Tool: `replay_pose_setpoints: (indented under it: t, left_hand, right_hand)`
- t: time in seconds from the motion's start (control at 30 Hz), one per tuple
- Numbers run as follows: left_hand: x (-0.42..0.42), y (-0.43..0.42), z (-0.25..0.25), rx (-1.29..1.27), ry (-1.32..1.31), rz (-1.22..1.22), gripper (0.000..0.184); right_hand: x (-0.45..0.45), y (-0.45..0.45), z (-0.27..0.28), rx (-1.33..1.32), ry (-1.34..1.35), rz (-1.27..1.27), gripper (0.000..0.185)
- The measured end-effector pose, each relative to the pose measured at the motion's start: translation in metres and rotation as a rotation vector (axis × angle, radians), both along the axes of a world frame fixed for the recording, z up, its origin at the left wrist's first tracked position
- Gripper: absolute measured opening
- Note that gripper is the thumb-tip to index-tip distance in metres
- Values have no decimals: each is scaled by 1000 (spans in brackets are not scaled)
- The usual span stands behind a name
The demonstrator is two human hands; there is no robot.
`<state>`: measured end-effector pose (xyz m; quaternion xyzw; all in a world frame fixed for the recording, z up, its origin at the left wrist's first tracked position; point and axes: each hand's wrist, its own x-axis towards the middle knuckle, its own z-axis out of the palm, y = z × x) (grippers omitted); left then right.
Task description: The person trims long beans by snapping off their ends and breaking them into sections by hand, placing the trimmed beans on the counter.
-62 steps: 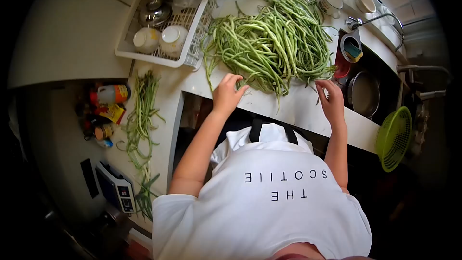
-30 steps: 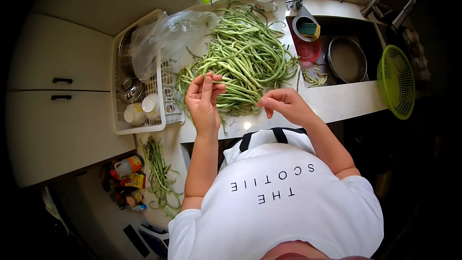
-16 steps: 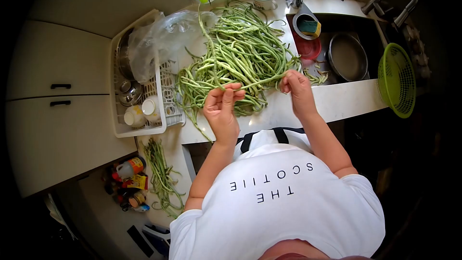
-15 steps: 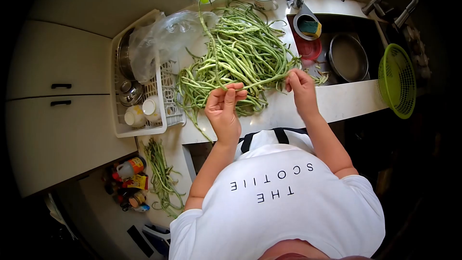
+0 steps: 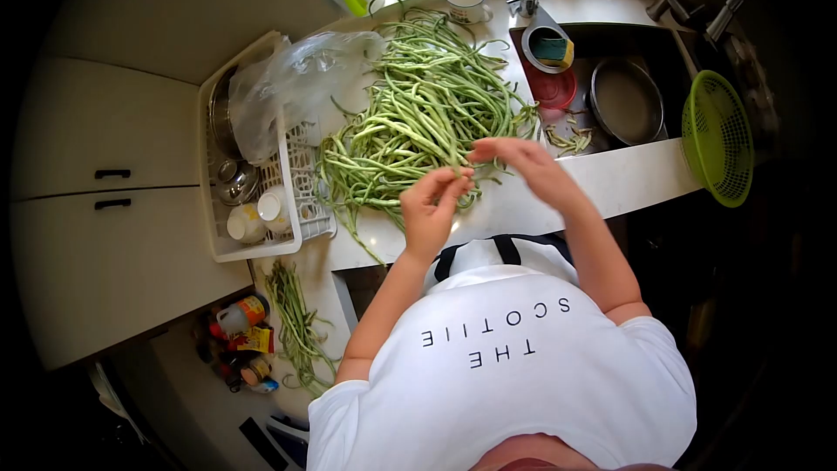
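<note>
A large heap of long green beans [image 5: 410, 105] covers the counter in front of me. At its near edge my left hand [image 5: 429, 214] is closed in a pinch, with a long bean at the fingertips that is mostly lost against the heap. Just to the right, my right hand [image 5: 532, 167] hovers over the near right edge of the pile, slightly blurred. Its fingers stretch toward the left fingertips, and I see nothing held in them. A smaller bunch of long beans [image 5: 298, 327] lies apart, at the lower left.
Left of the heap stands a white dish rack [image 5: 295, 209] with bowls and cups, a clear plastic bag [image 5: 301, 78] over it. On the right, the sink [image 5: 645, 61] holds a metal basin [image 5: 626, 103] and bean scraps [image 5: 571, 138]. A green colander [image 5: 719, 139] leans beyond it.
My right hand has moved left toward my left hand, its pinch loosened into stretched fingers. The left hand has shifted slightly right and down. The bean stretched between them no longer shows.
</note>
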<state>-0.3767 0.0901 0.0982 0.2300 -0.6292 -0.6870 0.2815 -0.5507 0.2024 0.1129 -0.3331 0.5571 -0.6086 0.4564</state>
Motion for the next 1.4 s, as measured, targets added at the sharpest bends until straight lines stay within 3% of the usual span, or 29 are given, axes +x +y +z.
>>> replay_pose_setpoints:
  t: [0.1,0.13,0.2,0.23,0.3,0.37,0.63,0.7,0.77,0.83,0.9,0.93,0.97,1.03,1.07,1.17,1.23,1.33,1.37,1.4]
  left_hand:
    - [4,1,0,-343,-216,-195,12]
    - [6,-2,3,-346,-216,-193,12]
    - [12,-9,10,-262,-355,-393,20]
    - [15,-11,7,-263,-357,-384,20]
    - [16,-16,1,85,-166,-115,30]
    - [16,-26,8,79,-84,-145,42]
    - [2,-25,31,337,69,-67,39]
    - [5,-27,39,360,45,-72,40]
    - [6,-27,42,386,21,-79,40]
    - [8,-27,42,206,-59,-80,35]
    - [12,-28,42,73,-166,-96,33]
    - [13,-28,41,-60,-271,-112,32]
    - [11,-24,42,-57,-273,-116,32]
    - [6,-16,50,-282,-319,-91,26]
    - [6,-14,56,-289,-380,-90,24]
    - [6,-15,53,-403,-437,-157,26]
    - [10,-13,35,-399,-386,-162,25]
    - [13,-9,28,-298,-390,-205,23]
    - [13,-9,28,-267,-336,-244,24]
    - [13,-8,27,-236,-283,-282,25]
  right_hand:
    - [22,-20,11,-42,-215,28,32]
    - [24,-21,12,-44,-215,30,32]
    - [29,-24,13,69,-107,-54,27]
    - [31,-24,10,67,-107,-45,27]
    - [33,-22,2,37,-101,-11,26]
    - [42,-20,1,107,-47,16,25]
    - [60,-15,-12,170,182,253,28]
    - [58,-14,-10,125,341,340,24]
    - [58,-13,-11,14,456,229,20]
    - [57,-14,-3,-97,568,117,17]
    - [49,-16,16,-249,653,-330,21]
    - [47,-15,24,-247,801,-402,29]
    - [43,-17,34,-243,800,-404,29]
    - [34,-23,47,-273,1307,-172,37]
    - [31,-24,37,-237,1345,-111,31]
    - [31,-17,19,-103,1295,65,17]
    - [35,-16,11,-153,1276,16,12]
    - [44,-10,-5,-45,730,19,15]
    - [45,-7,-13,-43,730,18,15]
    - [46,-5,-19,27,267,17,17]
